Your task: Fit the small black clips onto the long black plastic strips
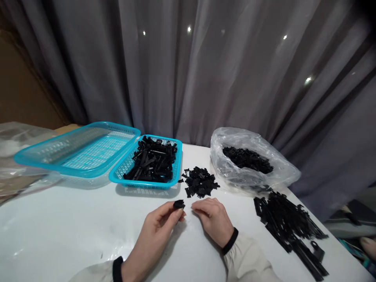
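Note:
My left hand (157, 231) rests on the white table (58, 227) and pinches a small black plastic piece (179, 204) between thumb and fingertips. My right hand (214, 219) lies just to its right, fingers curled down onto the table, nothing visible in it. A small heap of black pieces (199, 182) lies just beyond both hands. A pile of long black strips (289, 227) lies to the right of my right hand.
A small blue basket (119, 172) full of black parts stands at centre left. A larger blue basket (44, 158) sits left of it on a clear one. A clear plastic bag (279, 164) holds more black pieces. Grey curtains hang behind.

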Motion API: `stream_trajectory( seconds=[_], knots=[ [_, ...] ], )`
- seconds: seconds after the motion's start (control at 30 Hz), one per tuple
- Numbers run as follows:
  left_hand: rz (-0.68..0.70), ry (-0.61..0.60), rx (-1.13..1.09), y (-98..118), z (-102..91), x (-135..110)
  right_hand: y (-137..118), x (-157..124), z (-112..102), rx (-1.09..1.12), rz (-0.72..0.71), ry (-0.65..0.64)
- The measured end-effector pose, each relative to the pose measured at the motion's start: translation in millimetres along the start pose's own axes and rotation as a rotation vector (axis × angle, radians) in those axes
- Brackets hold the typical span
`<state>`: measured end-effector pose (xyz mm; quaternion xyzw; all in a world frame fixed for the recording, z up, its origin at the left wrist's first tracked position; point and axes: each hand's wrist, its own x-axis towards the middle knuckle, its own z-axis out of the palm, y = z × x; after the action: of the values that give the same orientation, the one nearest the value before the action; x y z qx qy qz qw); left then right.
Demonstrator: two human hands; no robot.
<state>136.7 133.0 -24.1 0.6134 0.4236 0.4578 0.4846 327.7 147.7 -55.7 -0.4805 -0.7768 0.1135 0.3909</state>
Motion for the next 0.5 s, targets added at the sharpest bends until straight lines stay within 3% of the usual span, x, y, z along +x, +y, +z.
stream_trajectory(
  seconds=[0.33,0.5],
  knots=[
    [-0.017,-0.101,0.017,-2.7,0.7,-2.3,-11.5,6.8,-12.2,0.165,0.054,0.100],
    [-0.027,-0.114,0.029,0.4,2.8,-0.9,-15.3,6.2,-19.8,0.303,0.229,0.173]
  ],
)
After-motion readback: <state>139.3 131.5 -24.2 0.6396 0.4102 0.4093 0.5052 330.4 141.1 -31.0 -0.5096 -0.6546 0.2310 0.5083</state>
